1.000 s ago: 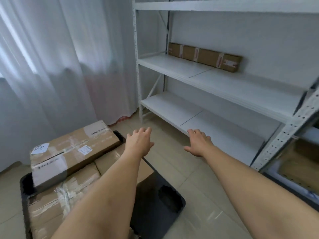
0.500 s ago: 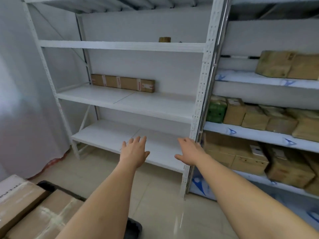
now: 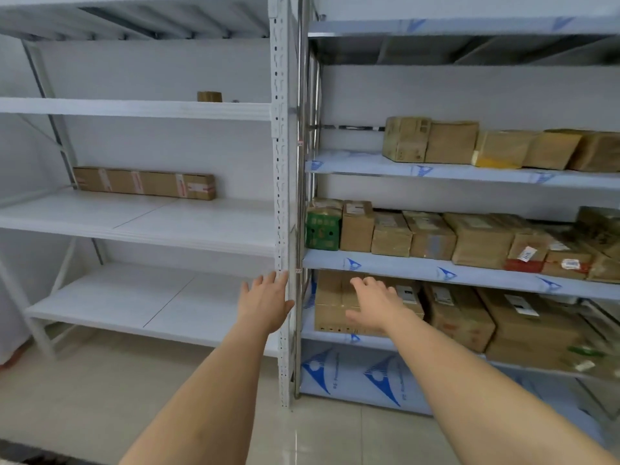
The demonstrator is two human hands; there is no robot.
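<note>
Both arms were stretched forward, palms down. The left hand was spread flat with straight fingers and held nothing. Its fingertips lay against the outline of the white upright post, but contact could not be confirmed. The right hand was likewise slack-fingered and empty, held in front of a large cardboard box; whether it touched the box could not be told. The hands were apart, with the post and the neighbouring metal upright between them in the view. The cardboard box sat at the left end of the bottom shelf of the right-hand rack, under a blue-filmed shelf, with more brown cartons packed to its right. On that blue-filmed shelf a green box stood at the left end, just beside a row of taped parcels. The left rack was white. A long flat carton lay at the back of its middle shelf, a small brown item sat on the shelf above, and its lowest shelf was near the left hand. Pale tiled floor lay below.
</note>
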